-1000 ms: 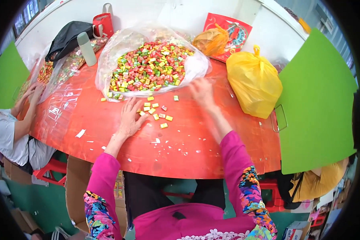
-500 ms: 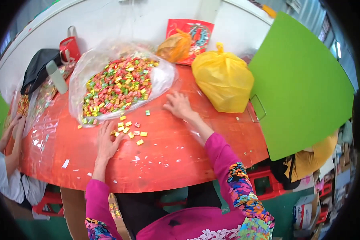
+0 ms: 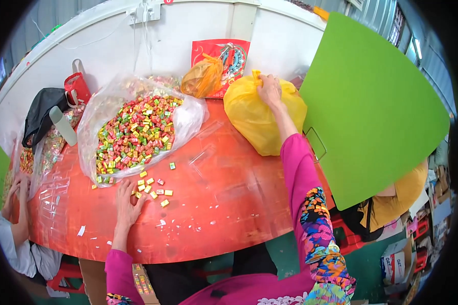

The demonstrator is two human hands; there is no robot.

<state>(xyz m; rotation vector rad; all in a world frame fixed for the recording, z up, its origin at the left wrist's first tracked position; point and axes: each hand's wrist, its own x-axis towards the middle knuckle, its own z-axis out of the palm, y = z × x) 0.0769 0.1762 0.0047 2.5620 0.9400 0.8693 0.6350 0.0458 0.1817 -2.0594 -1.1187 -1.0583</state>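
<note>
My right hand (image 3: pixel 270 90) is at the tied top of a full yellow plastic bag (image 3: pixel 262 127), its fingers closed round the knot. The bag stands at the back right of the red table. My left hand (image 3: pixel 128 203) lies on the tabletop with fingers apart, its thumb beside several loose wrapped candies (image 3: pixel 165 203), mostly yellow. Just beyond it, a large clear plastic bag (image 3: pixel 189 121) lies open. A heap of small red, yellow and green wrapped candies (image 3: pixel 137 132) fills it.
A green board (image 3: pixel 376 107) stands along the right side. An orange bag (image 3: pixel 202 79) leans on a red printed sheet (image 3: pixel 237 50) at the back. At left are a pale bottle (image 3: pixel 62 125), a black bag (image 3: pixel 45 109) and another person's hands (image 3: pixel 19 190). Paper scraps dot the red table (image 3: pixel 224 203).
My right hand has gone from the tabletop to the knot of the yellow bag. My left hand stays beside the loose candies. The view has shifted slightly.
</note>
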